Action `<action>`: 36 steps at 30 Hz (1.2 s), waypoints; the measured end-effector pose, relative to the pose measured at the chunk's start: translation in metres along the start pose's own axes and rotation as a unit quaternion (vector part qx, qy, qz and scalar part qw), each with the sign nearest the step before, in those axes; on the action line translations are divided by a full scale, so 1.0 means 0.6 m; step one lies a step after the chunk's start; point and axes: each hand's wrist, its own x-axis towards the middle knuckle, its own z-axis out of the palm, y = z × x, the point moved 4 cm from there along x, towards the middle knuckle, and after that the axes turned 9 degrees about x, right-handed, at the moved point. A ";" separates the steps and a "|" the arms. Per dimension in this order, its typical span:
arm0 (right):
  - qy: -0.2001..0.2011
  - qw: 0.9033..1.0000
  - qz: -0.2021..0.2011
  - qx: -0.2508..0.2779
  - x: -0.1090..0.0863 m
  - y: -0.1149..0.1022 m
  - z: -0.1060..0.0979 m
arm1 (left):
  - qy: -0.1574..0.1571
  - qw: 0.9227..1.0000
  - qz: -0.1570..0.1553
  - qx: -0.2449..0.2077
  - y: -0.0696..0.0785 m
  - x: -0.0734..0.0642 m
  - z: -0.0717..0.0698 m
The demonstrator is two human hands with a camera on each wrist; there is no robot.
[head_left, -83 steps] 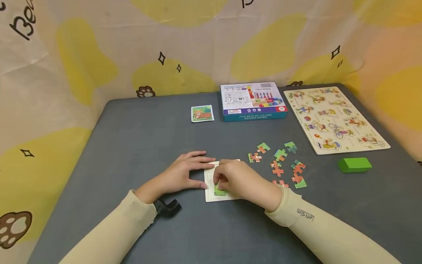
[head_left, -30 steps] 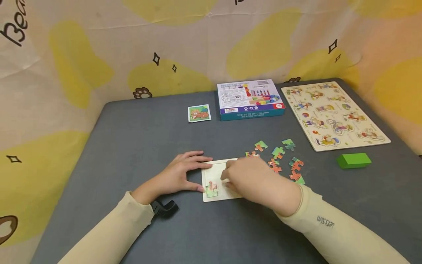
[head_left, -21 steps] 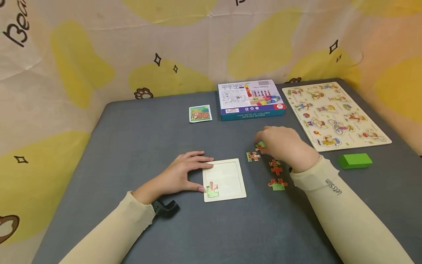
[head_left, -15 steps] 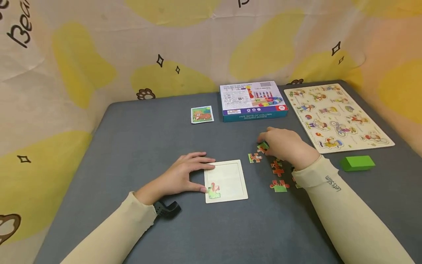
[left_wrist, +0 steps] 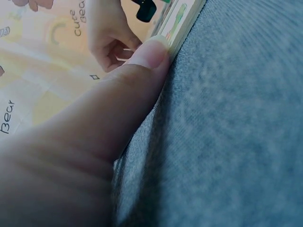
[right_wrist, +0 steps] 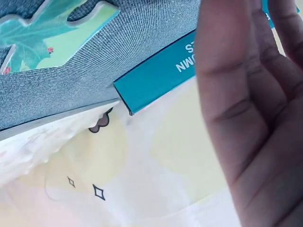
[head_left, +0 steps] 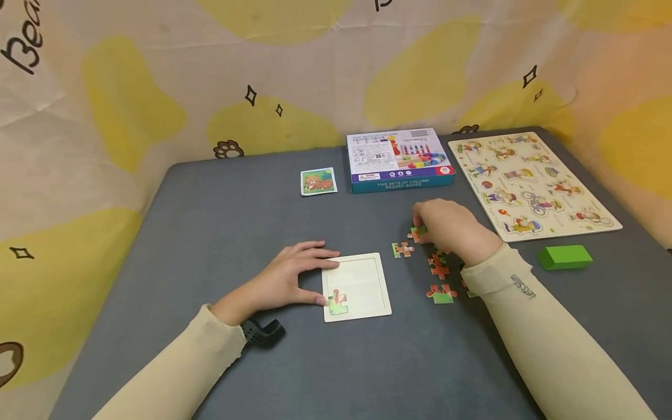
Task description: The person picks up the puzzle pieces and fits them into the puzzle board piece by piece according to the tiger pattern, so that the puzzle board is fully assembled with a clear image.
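In the head view, my left hand (head_left: 286, 277) rests on the left edge of a square pale puzzle tray (head_left: 367, 280), fingers and thumb spread. The thumb lies along the tray's side in the left wrist view. One green-and-orange jigsaw piece (head_left: 338, 303) lies inside the tray at the near left corner. To the right, my right hand (head_left: 451, 227) is low over the loose pieces and pinches a green-and-orange jigsaw piece (head_left: 417, 233), partly hidden by the fingers. Close by lie another piece (head_left: 403, 249) and joined orange-green pieces (head_left: 442, 294); the hand hides others.
A picture card (head_left: 318, 181) lies farther back, beside a boxed bead set (head_left: 401, 160). On the right are a wooden board with printed figures (head_left: 530, 186) and a green block (head_left: 564, 257). A patterned cloth hangs behind the grey table (head_left: 236, 204).
My right hand has left the tray, where a jigsaw piece now lies in the corner, and moved right and away to the loose pieces. My left hand has stayed on the tray.
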 end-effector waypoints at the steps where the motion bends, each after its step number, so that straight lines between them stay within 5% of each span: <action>1: 0.000 1.000 -0.001 0.009 0.001 -0.001 -0.001 | 0.000 1.000 -0.001 0.000 0.000 -0.001 -0.001; 13: -0.020 0.995 -0.049 0.086 -0.004 -0.016 -0.017 | 0.002 1.000 0.007 0.004 0.005 -0.001 -0.011; 21: 0.023 0.991 -0.089 0.097 -0.006 -0.038 -0.014 | 0.001 1.000 0.012 0.015 -0.002 0.001 -0.001; 27: 0.035 0.982 -0.118 0.143 -0.010 -0.075 0.005 | 0.004 1.000 0.012 0.011 0.000 -0.001 -0.001; 36: -0.014 0.966 -0.173 0.193 -0.013 -0.126 0.052 | 0.004 1.000 0.000 0.008 0.003 0.000 -0.002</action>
